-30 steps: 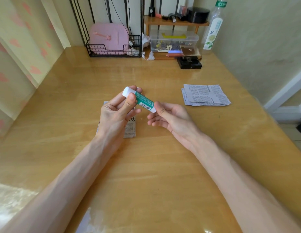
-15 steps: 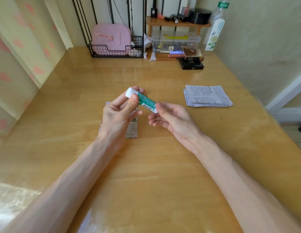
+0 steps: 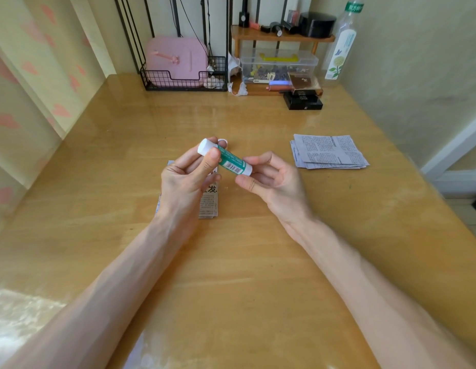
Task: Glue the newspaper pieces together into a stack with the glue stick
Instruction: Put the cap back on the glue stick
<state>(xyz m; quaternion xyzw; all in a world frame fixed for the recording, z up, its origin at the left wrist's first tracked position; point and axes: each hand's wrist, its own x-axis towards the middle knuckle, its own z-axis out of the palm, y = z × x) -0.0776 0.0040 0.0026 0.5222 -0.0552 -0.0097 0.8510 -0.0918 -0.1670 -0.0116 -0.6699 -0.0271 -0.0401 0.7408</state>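
Holding the glue stick (image 3: pixel 226 159) up in the air, the person uses both hands. The stick is green with white ends and it lies tilted, with one end higher and farther away than the other.

The left hand (image 3: pixel 186 182) grips the high end. Its fingers (image 3: pixel 191 159) and thumb are curled tight round that end. The right hand (image 3: pixel 271 179) pinches the low white end between its thumb and first finger, and its other fingers are bent loosely below.

Under the glue stick is the shiny wooden bench (image 3: pixel 231 262). A small stack of newspaper pieces (image 3: pixel 209 206) lies flat on it, just below the glue stick and partly hidden by the left hand. A loose pile of newspaper pieces (image 3: pixel 330 153) lies on the bench well to the right of the glue stick.

Far behind the glue stick, by the wall, a pink box (image 3: pixel 177 59) stands in a black wire basket (image 3: pixel 183 81). Right of that are a clear plastic box (image 3: pixel 278 65), a little wooden shelf (image 3: pixel 279 37) above it, a flat black box (image 3: pixel 303 102) and a tall bottle (image 3: pixel 340 49).
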